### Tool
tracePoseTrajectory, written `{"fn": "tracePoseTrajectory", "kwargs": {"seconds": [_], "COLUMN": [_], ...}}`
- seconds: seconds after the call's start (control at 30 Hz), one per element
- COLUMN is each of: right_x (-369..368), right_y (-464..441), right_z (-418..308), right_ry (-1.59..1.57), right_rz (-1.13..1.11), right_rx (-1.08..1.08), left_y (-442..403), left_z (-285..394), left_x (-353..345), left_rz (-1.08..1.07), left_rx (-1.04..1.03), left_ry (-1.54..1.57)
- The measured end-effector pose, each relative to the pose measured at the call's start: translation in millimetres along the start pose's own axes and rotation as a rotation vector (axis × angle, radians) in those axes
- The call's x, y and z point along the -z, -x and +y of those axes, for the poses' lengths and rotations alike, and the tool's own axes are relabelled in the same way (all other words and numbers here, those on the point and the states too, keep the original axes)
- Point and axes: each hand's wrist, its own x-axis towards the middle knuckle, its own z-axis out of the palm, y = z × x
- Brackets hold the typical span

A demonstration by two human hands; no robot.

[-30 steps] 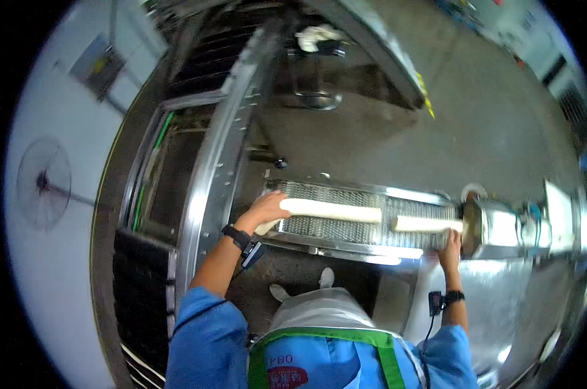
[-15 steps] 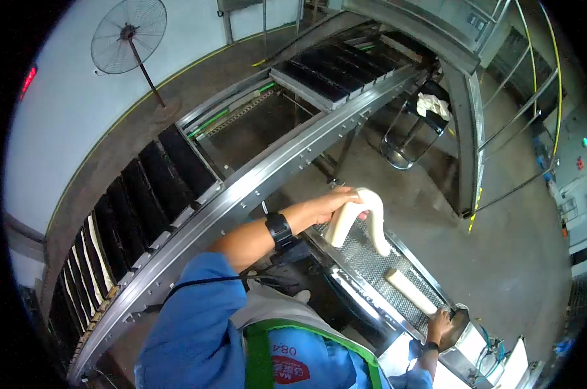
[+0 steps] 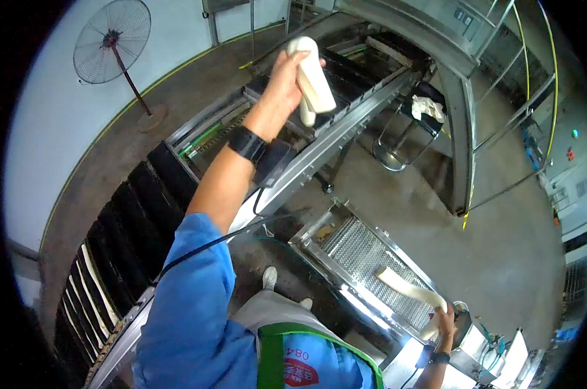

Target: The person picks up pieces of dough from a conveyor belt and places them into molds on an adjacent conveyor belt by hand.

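Off the mesh, the left hand (image 3: 292, 76) lifts seemingly folded dough (image 3: 316, 81).

Frame rail (image 3: 364, 102), shiny metal; long roll (image 3: 407, 288), matt, smooth; sleeve (image 3: 188, 301), matt cloth.

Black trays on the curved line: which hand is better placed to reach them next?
Probably the left: the left hand, gripping a folded white strip, appears right by the black trays. The right hand is farther away, grasping another strip at the mesh conveyor.
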Motion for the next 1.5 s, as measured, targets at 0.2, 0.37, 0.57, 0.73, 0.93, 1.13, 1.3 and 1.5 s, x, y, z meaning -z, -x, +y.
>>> {"fn": "tracePoseTrajectory", "kwargs": {"seconds": [0.2, 0.37, 0.57, 0.73, 0.93, 1.13, 1.3, 1.5], "right_x": [-45.3, -84.3, -163.6, -265.4, -354.1, -474.6, -467.3, -310.1], "right_y": [12.8, 7.5, -4.9, -2.3, 3.6, -69.5, -96.1, -132.0], "right_z": [-70.5, -135.2, -252.6, -375.0, -478.4, -483.9, -422.0, -233.1], "right_ry": [0.017, -0.127, -0.167, -0.133, -0.251, 0.188, 0.316, 0.965], "right_rz": [0.033, 0.032, -0.229, -0.437, -0.561, -0.786, -0.678, -0.435], "right_rx": [-0.023, -0.021, 0.134, 0.372, 0.651, 0.675, 0.558, 0.701], "left_y": [-61.4, -41.0, -14.7, -6.0, 52.0, 80.7, 91.1, 126.9], "left_z": [-33.3, -139.4, -78.2, -41.9, -33.2, -61.9, -31.3, -12.8], "left_x": [73.2, 198.5, 213.0, 263.2, 227.2, 223.9, 219.8, 224.1], "left_rz": [0.304, 0.569, 0.553, 0.082, -0.499, -0.843, -1.021, -0.675], "left_rx": [-0.116, 0.525, 0.312, 0.421, 0.078, -0.162, -0.168, 0.008], "left_ry": [0.007, -0.135, -0.754, -1.506, -1.713, -1.984, -2.121, -1.934]}}
